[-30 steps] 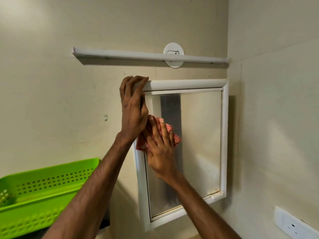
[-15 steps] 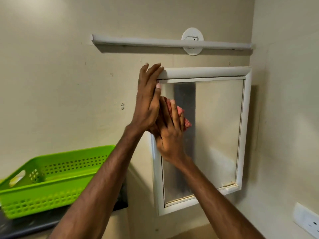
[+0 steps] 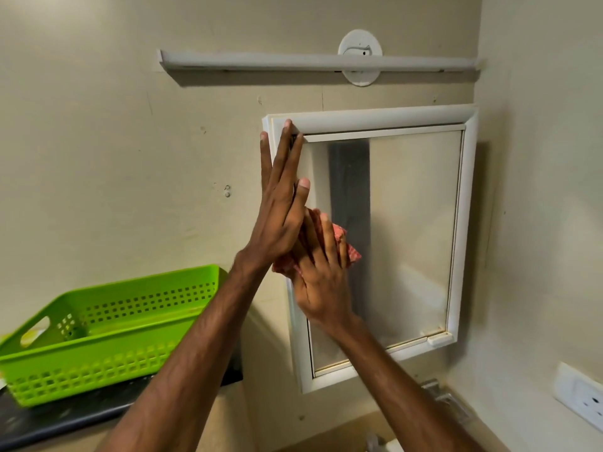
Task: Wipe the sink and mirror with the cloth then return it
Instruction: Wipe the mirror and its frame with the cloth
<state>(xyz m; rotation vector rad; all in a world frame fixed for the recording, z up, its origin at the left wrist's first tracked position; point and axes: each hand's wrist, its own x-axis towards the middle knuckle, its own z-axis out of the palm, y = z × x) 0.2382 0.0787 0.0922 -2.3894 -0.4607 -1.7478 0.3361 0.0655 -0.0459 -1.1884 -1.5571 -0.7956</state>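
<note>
Cloth (image 3: 350, 251), pinkish-red, bunched at frame centre, pressed against mirror (image 3: 408, 223) glass near its left side. Right hand (image 3: 321, 282) lies flat over cloth, fingers spread, pinning it to glass. Left hand (image 3: 280, 203) open, fingers straight, resting on upper-left corner of white mirror frame, holding nothing. Green perforated basket (image 3: 98, 334) at lower left on dark counter (image 3: 65, 415). Wall socket (image 3: 584, 396) lower right.

No readable text, labels, brands or numbers on any surface in view.
</note>
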